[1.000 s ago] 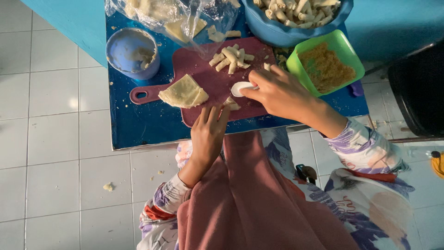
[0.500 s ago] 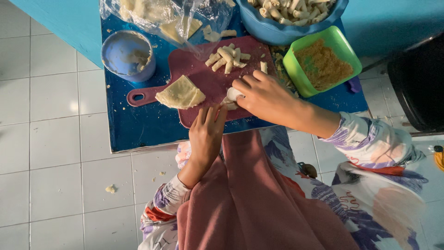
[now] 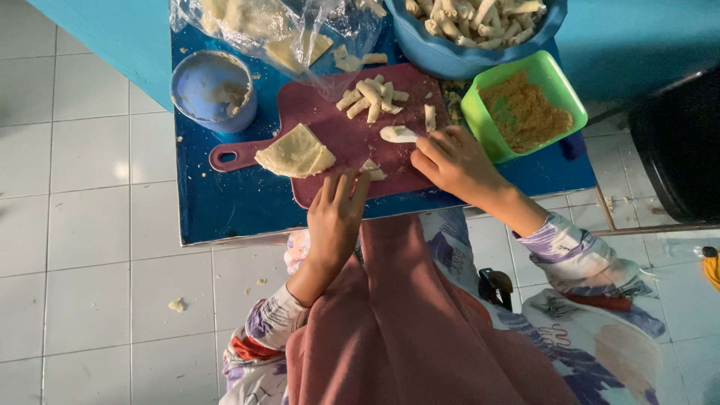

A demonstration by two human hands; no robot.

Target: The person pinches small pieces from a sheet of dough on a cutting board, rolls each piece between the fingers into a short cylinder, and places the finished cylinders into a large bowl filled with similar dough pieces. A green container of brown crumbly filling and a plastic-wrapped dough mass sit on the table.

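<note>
My left hand (image 3: 335, 212) rests with its fingers flat on the near edge of a maroon cutting board (image 3: 352, 142), touching a small folded piece of pale wrapper (image 3: 373, 170). My right hand (image 3: 450, 157) grips a small rolled white piece (image 3: 397, 134) on the board. A folded square stack of thin wrappers (image 3: 295, 152) lies at the board's left. A little pile of finished rolls (image 3: 373, 97) sits at the far side of the board.
The board lies on a low blue table (image 3: 225, 202). A green tub of brown filling (image 3: 523, 109) stands to the right, a blue bowl full of rolls (image 3: 480, 26) behind it, a blue cup of paste (image 3: 214, 90) at left, a plastic bag of wrappers (image 3: 277, 30) at back. White tiled floor surrounds.
My right hand has drawn slightly back toward me along the board with the white roll. The left hand stays at the board's near edge.
</note>
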